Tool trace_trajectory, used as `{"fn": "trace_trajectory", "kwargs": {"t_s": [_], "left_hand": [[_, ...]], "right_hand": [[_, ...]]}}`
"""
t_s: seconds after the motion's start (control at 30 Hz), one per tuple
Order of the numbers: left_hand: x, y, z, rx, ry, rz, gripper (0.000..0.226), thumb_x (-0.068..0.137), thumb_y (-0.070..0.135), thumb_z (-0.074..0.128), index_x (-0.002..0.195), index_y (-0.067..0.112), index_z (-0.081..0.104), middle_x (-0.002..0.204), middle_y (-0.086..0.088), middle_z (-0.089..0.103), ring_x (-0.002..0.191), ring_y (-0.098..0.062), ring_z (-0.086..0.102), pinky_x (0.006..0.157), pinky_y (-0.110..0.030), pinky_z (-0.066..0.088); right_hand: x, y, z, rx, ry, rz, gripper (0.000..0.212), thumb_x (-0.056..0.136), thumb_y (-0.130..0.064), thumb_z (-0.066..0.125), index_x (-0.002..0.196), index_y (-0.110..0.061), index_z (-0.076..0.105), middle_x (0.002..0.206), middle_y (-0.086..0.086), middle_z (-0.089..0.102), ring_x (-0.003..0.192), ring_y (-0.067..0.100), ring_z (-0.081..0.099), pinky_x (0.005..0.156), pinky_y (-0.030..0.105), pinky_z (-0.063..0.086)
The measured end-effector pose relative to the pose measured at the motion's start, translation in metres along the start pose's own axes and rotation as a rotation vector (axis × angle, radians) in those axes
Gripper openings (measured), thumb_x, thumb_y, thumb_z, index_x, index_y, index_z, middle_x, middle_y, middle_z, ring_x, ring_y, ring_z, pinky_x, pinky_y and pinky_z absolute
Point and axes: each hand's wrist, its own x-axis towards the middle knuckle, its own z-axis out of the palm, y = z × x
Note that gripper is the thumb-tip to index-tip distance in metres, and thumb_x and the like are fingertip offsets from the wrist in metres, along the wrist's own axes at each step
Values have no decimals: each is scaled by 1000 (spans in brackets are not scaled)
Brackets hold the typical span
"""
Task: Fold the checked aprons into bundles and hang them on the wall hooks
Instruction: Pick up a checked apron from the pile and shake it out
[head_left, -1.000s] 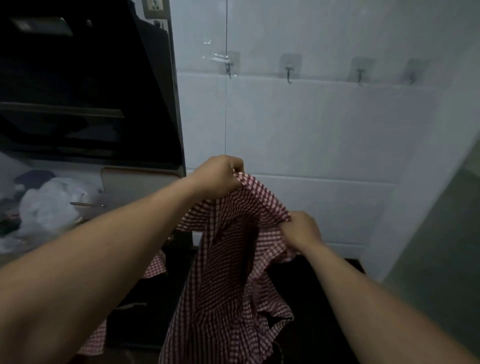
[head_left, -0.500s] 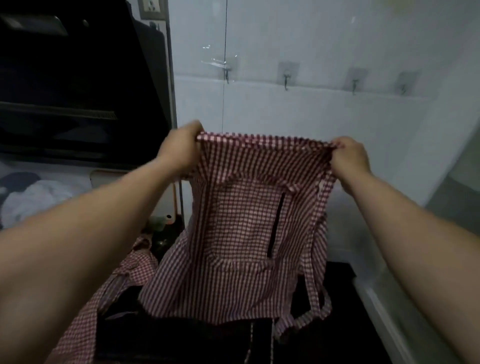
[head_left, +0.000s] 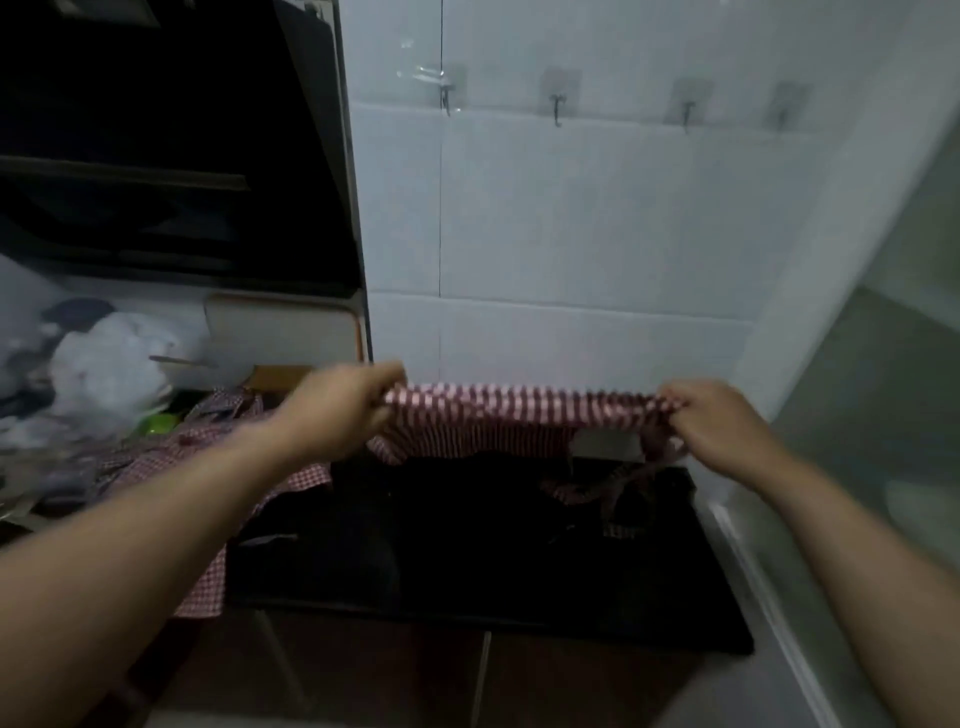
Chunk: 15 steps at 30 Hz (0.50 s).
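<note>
A red-and-white checked apron (head_left: 498, 421) is stretched wide between my two hands, low over a dark countertop (head_left: 467, 545). My left hand (head_left: 337, 405) grips its left top corner. Its right top corner is gripped by my right hand (head_left: 722, 426). The cloth is motion-blurred and its straps (head_left: 613, 483) trail onto the counter. A second checked apron (head_left: 208, 457) lies crumpled at the left under my left forearm. Several wall hooks (head_left: 557, 106) sit in a row on the white tiles above, all bare.
A dark range hood (head_left: 171, 145) fills the upper left. White plastic bags (head_left: 114, 364) and clutter sit at the left, with a pale board (head_left: 280, 327) leaning behind. A light wall panel (head_left: 883, 364) closes the right side. A cabinet front (head_left: 467, 675) is below the counter.
My hands spread the apron wide from a bunched hold, then dropped it from chest height down toward the counter, so most of the cloth now hangs low or is out of sight.
</note>
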Motion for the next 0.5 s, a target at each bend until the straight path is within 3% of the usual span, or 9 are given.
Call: {"fn": "trace_trajectory", "kwargs": {"t_s": [0.07, 0.13, 0.2, 0.3, 0.37, 0.43, 0.5], "left_hand": [[-43, 0, 44, 39, -256, 40, 34, 87, 44, 55, 118, 31, 59, 111, -1, 73, 97, -30, 70, 75, -38, 56], [-80, 3, 84, 27, -468, 60, 29, 89, 46, 52, 115, 34, 56, 117, 3, 67, 103, -22, 65, 81, -38, 54], [-106, 5, 118, 13, -581, 41, 12, 90, 39, 54, 101, 34, 51, 110, 6, 63, 100, -17, 59, 76, -35, 48], [-127, 4, 147, -58, -675, -56, 10, 90, 32, 58, 92, 37, 50, 100, 11, 64, 92, -13, 59, 74, -32, 44], [-133, 2, 155, -64, -675, -71, 18, 91, 29, 58, 107, 35, 60, 112, 10, 68, 101, -14, 62, 83, -32, 48], [-132, -2, 160, -49, -651, -90, 38, 95, 27, 56, 132, 34, 61, 132, 7, 66, 119, -17, 62, 98, -34, 49], [-128, -7, 165, -91, -627, -135, 37, 96, 26, 55, 132, 33, 63, 134, 7, 66, 121, -17, 61, 101, -35, 49]], "right_hand": [[-48, 31, 47, -99, -239, 0, 26, 87, -24, 50, 72, -34, 70, 79, -6, 74, 80, 5, 69, 68, 12, 46], [-89, 62, 92, -112, -401, 39, 37, 93, -20, 48, 78, -45, 71, 101, -5, 78, 91, 9, 71, 77, 17, 51], [-117, 87, 126, -89, -503, 116, 59, 95, -9, 47, 65, -56, 66, 89, -12, 75, 82, 7, 68, 69, 18, 50], [-140, 101, 155, -123, -549, 180, 60, 91, -4, 45, 68, -55, 68, 87, -17, 70, 85, 9, 68, 65, 14, 43], [-146, 97, 162, -104, -534, 202, 53, 93, 0, 44, 87, -40, 77, 96, -18, 69, 94, 8, 65, 71, 8, 41], [-144, 95, 164, -95, -486, 238, 44, 95, 0, 47, 90, -32, 77, 99, -16, 69, 96, 10, 64, 77, 15, 45], [-138, 97, 169, -103, -439, 279, 37, 96, -7, 50, 79, -32, 72, 93, -14, 72, 92, 11, 66, 84, 27, 52]]}}
